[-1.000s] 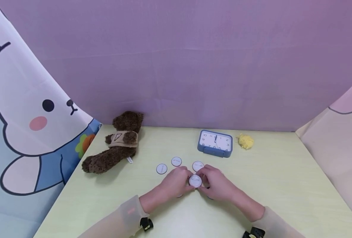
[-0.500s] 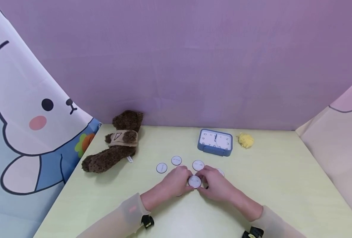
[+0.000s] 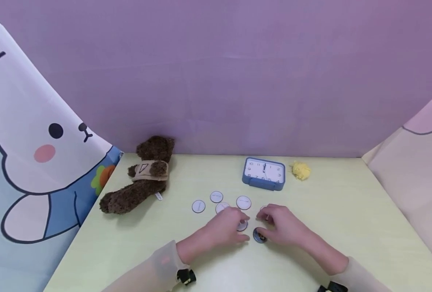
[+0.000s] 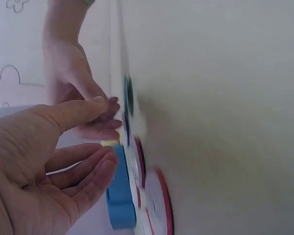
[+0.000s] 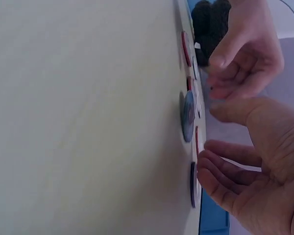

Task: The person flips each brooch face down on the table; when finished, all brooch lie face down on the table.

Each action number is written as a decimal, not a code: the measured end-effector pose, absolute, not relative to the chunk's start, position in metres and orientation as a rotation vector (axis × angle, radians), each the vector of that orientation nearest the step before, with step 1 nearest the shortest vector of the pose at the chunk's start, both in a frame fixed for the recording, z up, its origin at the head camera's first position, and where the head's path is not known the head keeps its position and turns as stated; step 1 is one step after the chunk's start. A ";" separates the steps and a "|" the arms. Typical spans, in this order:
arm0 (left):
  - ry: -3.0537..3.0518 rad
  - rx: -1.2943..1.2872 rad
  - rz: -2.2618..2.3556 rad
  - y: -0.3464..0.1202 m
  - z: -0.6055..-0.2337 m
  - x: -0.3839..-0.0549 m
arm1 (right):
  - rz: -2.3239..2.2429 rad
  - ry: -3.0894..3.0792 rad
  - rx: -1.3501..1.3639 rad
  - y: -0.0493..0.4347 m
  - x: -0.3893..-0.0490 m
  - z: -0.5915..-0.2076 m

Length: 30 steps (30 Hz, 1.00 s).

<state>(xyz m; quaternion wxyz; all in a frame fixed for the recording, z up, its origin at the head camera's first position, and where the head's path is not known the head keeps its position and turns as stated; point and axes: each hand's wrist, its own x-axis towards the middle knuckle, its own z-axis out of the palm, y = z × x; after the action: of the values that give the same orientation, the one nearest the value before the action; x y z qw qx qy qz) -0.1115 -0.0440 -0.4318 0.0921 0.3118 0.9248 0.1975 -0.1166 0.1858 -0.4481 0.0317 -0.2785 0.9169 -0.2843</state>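
Several round discs with white faces lie on the table, among them a white disc (image 3: 243,202) toward the clock and a white disc (image 3: 198,206) at the left. My left hand (image 3: 224,227) hovers around another white disc (image 3: 242,226), thumb and fingers spread apart and partly hiding it. Beside a dark blue picture disc (image 3: 259,235) is my right hand (image 3: 283,225), its thumb near the disc's edge. In the right wrist view, nothing sits between the right hand's (image 5: 264,161) loosely bent fingers. The left wrist view likewise shows a gap between the left hand's (image 4: 44,171) thumb and fingers.
A blue clock (image 3: 263,174) stands behind the discs, with a yellow crumpled ball (image 3: 301,171) to its right. At the back left lies a brown plush bear (image 3: 146,178). A purple curtain (image 3: 216,81) hangs along the table's (image 3: 347,227) back edge.
Both hands have let go of the white disc they pinched together and moved apart. That disc now lies under my left fingers, and the dark blue picture disc has come into view.
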 end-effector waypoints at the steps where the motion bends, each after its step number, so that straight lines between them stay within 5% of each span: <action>1: 2.732 0.949 0.591 -0.041 -0.431 -0.109 | -0.881 2.815 -0.866 0.190 -0.115 -0.448; 8: 2.720 1.071 0.546 -0.020 -0.436 -0.101 | -0.931 2.769 -0.863 0.207 -0.102 -0.452; 30: 2.741 0.908 0.607 -0.005 -0.445 -0.105 | -1.072 2.739 -0.828 0.200 -0.089 -0.459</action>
<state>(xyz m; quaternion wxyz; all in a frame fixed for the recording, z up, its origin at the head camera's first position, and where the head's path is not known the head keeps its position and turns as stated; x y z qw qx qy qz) -0.1051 -0.0046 -0.4448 0.0954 0.3063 0.9248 0.2047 -0.0891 0.1998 -0.4591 0.0427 -0.2707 0.8956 -0.3505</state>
